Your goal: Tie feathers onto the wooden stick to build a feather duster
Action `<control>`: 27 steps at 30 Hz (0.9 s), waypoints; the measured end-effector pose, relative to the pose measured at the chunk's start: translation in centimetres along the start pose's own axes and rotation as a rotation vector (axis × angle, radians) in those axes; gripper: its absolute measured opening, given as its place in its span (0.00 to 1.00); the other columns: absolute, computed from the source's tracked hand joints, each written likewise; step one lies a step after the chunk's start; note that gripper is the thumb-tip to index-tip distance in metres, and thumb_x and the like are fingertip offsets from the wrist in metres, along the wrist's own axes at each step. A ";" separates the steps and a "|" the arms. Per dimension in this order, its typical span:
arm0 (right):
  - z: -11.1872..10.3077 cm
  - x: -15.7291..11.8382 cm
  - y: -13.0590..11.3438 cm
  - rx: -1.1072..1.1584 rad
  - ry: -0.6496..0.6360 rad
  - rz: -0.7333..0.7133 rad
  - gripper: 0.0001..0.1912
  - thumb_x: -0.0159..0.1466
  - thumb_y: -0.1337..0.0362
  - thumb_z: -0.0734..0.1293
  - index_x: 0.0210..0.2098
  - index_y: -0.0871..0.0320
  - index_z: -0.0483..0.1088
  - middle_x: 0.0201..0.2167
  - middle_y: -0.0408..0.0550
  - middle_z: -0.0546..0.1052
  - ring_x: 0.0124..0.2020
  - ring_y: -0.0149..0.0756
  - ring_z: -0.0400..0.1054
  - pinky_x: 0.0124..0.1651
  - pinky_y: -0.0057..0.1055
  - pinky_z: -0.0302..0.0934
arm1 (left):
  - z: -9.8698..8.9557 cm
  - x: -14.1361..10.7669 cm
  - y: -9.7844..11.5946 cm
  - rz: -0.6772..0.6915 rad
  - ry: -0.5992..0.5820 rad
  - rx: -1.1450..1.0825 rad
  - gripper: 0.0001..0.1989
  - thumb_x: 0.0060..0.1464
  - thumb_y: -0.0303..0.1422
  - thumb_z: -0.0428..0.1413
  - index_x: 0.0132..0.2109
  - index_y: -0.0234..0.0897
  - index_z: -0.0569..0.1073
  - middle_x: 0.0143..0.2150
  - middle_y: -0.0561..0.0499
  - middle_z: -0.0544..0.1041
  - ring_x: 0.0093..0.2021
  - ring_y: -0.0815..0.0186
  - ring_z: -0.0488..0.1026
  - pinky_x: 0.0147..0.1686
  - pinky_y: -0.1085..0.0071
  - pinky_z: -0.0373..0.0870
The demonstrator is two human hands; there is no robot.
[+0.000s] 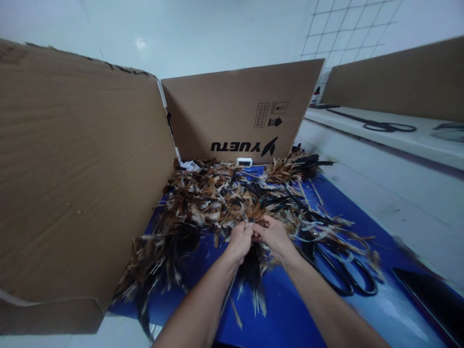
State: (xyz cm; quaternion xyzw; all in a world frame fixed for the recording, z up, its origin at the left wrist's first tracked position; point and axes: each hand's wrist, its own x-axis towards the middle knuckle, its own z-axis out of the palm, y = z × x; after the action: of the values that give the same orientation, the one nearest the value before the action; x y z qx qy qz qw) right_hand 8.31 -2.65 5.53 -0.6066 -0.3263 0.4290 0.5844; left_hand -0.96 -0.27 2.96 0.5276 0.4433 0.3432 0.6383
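My left hand (240, 242) and my right hand (274, 237) meet at the front of a heap of loose feathers (213, 195). Fingertips of both are pinched together on a small bunch of brown feathers (254, 211), which fans out just beyond them. Something small and whitish shows between the fingertips, too small to name. Dark feathers (253, 270) hang below my hands, partly covered by the wrists. Whether they belong to the same bunch I cannot tell. Large black-handled scissors (350, 278) lie right of my right forearm, their blades partly under feathers and pale strips.
Cardboard panels stand at the left (83, 183) and back (232, 111). A blue surface (275, 314) lies beneath the feathers. A small white-framed device (244, 162) stands at the back. Another pair of scissors (387, 126) rests on the right ledge, and a dark flat object (431, 299) lies front right.
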 end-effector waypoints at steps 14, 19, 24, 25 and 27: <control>0.0 -0.1 -0.6 0.045 -0.028 0.060 0.11 0.42 0.65 0.71 0.23 0.59 0.65 0.10 0.34 0.64 0.11 0.23 0.57 0.13 0.22 0.57 | 0.2 -0.7 1.2 0.007 -0.018 -0.072 0.13 0.52 0.40 0.46 0.29 0.35 0.64 0.24 0.53 0.66 0.21 0.74 0.60 0.20 0.78 0.51; -0.1 0.1 -0.6 -0.026 -0.059 0.042 0.10 0.44 0.64 0.69 0.22 0.59 0.64 0.09 0.34 0.64 0.09 0.23 0.55 0.11 0.21 0.54 | 0.2 -0.7 1.2 0.009 -0.016 -0.074 0.11 0.51 0.38 0.47 0.29 0.34 0.64 0.23 0.54 0.65 0.21 0.74 0.60 0.20 0.78 0.51; -0.3 0.1 -0.6 -0.075 -0.063 -0.009 0.08 0.46 0.64 0.67 0.23 0.60 0.64 0.08 0.34 0.62 0.08 0.22 0.53 0.10 0.20 0.47 | 0.2 -0.6 1.2 -0.003 -0.035 -0.102 0.13 0.51 0.40 0.46 0.27 0.34 0.64 0.21 0.54 0.63 0.19 0.75 0.57 0.19 0.78 0.47; -0.3 0.1 -0.5 -0.080 -0.062 -0.009 0.07 0.46 0.64 0.67 0.23 0.60 0.64 0.08 0.34 0.62 0.08 0.22 0.53 0.10 0.20 0.46 | 0.2 -0.6 1.2 -0.002 -0.036 -0.103 0.14 0.51 0.41 0.46 0.27 0.34 0.64 0.21 0.54 0.63 0.19 0.75 0.56 0.18 0.78 0.47; -0.2 0.2 -0.5 -0.088 -0.065 -0.004 0.06 0.47 0.65 0.66 0.23 0.59 0.64 0.08 0.34 0.62 0.08 0.23 0.53 0.10 0.21 0.46 | 0.2 -0.6 1.1 0.003 -0.045 -0.102 0.14 0.50 0.41 0.47 0.28 0.34 0.64 0.21 0.55 0.62 0.19 0.75 0.55 0.18 0.78 0.46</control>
State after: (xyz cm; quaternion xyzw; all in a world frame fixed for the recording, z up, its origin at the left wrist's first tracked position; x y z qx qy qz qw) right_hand 8.64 -2.55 5.97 -0.6169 -0.3648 0.4325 0.5471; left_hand -0.98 -0.62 4.17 0.5025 0.4102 0.3543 0.6736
